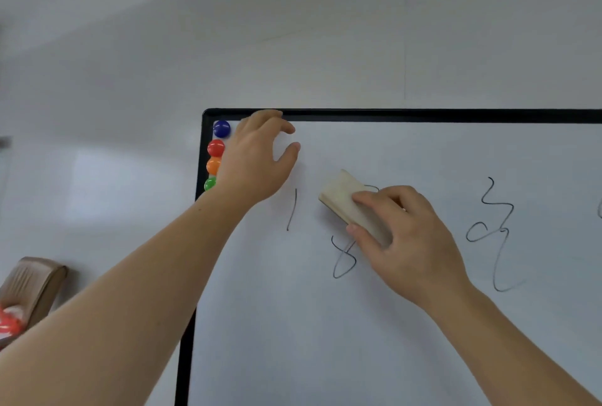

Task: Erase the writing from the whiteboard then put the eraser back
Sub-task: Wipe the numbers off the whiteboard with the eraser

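Observation:
A whiteboard with a black frame fills the right and lower part of the head view. Black marker writing sits on it: a short stroke, a looped figure and a taller squiggle. My right hand grips a beige block eraser and presses it flat on the board over the top of the looped figure. My left hand rests against the board's top left corner, fingers spread, holding nothing.
Blue, red, orange and green round magnets line the board's left edge, partly behind my left hand. A brown object with something red sits at the far left. A white wall lies above and to the left.

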`<action>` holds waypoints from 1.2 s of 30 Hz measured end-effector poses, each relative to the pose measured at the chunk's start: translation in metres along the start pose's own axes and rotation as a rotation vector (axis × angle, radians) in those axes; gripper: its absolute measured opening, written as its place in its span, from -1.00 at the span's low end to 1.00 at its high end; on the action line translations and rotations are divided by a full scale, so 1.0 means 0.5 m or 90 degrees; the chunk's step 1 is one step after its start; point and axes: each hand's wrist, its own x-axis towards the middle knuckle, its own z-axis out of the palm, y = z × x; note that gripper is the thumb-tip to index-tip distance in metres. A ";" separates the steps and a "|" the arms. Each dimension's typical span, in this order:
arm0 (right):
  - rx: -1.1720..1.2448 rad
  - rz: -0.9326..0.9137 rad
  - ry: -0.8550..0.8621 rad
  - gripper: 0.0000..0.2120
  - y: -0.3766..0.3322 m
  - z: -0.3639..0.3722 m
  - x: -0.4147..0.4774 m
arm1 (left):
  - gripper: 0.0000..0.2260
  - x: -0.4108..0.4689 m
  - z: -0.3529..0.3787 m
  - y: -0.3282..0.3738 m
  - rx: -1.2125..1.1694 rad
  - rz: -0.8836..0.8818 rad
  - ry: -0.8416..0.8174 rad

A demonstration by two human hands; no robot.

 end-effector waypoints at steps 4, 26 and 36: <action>-0.062 -0.054 0.048 -0.66 -0.005 0.044 0.027 | -0.73 0.040 0.008 -0.052 0.042 0.042 -0.006; -0.117 -0.094 0.226 -0.68 -0.003 0.101 0.091 | -0.82 0.056 0.047 -0.091 0.052 0.163 0.084; -0.140 -0.273 0.148 -0.69 -0.002 0.125 0.036 | -0.81 0.055 0.053 -0.090 0.043 0.164 0.096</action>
